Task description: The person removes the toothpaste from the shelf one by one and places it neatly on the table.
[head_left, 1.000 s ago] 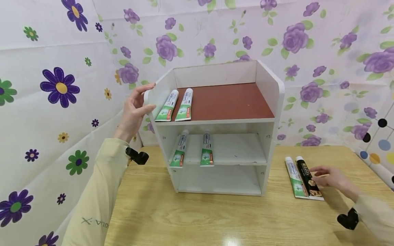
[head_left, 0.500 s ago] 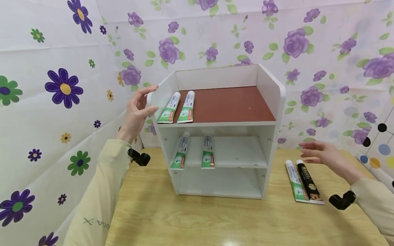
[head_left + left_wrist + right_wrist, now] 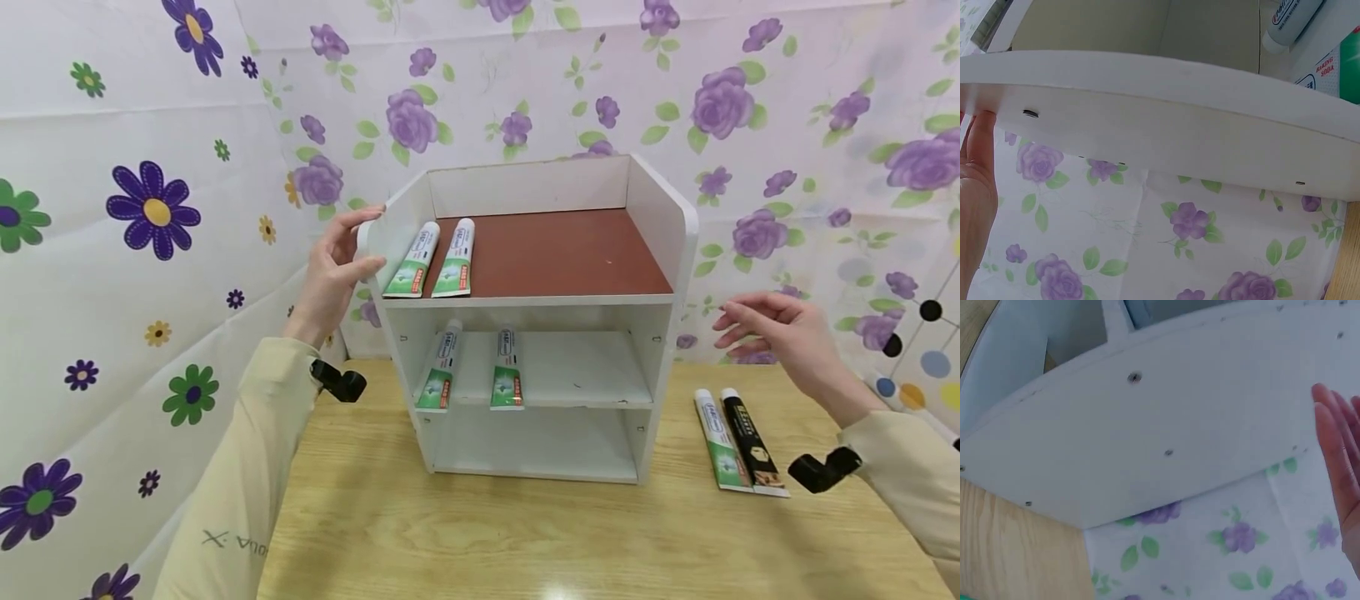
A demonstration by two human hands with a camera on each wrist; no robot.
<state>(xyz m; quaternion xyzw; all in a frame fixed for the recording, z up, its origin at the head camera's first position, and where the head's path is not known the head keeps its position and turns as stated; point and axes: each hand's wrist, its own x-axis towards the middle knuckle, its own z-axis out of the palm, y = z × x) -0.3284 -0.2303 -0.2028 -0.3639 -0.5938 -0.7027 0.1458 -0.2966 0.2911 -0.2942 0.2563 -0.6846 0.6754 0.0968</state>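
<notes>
A white shelf unit [image 3: 537,300] with a red-brown top stands on the wooden table. My left hand [image 3: 330,275] grips the upper left side panel, thumb at the front edge and fingers over the outside. Off the unit's right side, my right hand [image 3: 787,342] is raised in the air with relaxed fingers, holding nothing. Two green-and-white toothpaste tubes [image 3: 411,260] lie at the left of the top; two more toothpaste tubes [image 3: 507,368] lie on the middle shelf.
On the table at right, a green-and-white toothpaste tube [image 3: 723,442] lies alongside a black toothpaste tube [image 3: 753,442]. Behind hangs a flowered cloth [image 3: 517,75], and another flowered cloth [image 3: 135,317] covers the left side. The wooden table [image 3: 465,542] extends in front of the unit.
My right hand has left the black toothpaste tube and risen toward the upper right side of the shelf unit. The left hand keeps its grip on the panel.
</notes>
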